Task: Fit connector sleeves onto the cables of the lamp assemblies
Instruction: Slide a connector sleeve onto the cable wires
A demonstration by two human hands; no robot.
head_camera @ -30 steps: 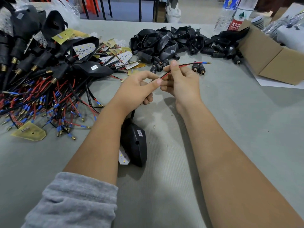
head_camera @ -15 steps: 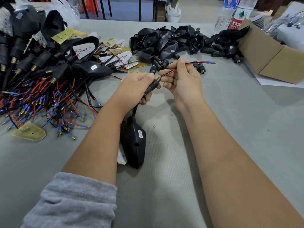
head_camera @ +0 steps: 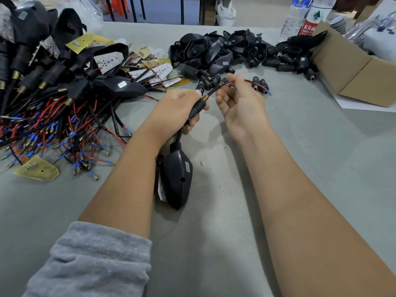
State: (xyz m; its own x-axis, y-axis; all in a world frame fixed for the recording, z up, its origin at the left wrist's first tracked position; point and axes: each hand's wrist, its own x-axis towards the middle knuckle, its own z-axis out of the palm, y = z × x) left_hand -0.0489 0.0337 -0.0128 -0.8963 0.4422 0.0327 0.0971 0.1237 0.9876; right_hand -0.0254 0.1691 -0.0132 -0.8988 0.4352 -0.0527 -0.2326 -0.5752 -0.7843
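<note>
My left hand (head_camera: pixel 177 108) grips a black connector sleeve (head_camera: pixel 196 108) with a brass tip, threaded on the cable of a black lamp housing (head_camera: pixel 176 179) that lies on the grey table between my forearms. From the brass tip the red and black wire (head_camera: pixel 255 83) runs right, past the fingertips of my right hand (head_camera: pixel 242 108), and ends in a blue terminal (head_camera: pixel 266 92). That hand is blurred, its palm turned toward me and its fingers loose; no pinch on the wire shows.
Several loose sleeves (head_camera: pixel 209 80) lie just beyond my hands. Behind them is a heap of empty black housings (head_camera: pixel 220 50). A large tangle of wired lamp assemblies (head_camera: pixel 53 99) fills the left. A cardboard box (head_camera: pixel 353 69) and water bottles (head_camera: pixel 308 18) stand at the right.
The sleeve has slid down the cable into my left hand, which has dropped a little. My right hand has opened from its pinch, and the wire end has sagged toward the table.
</note>
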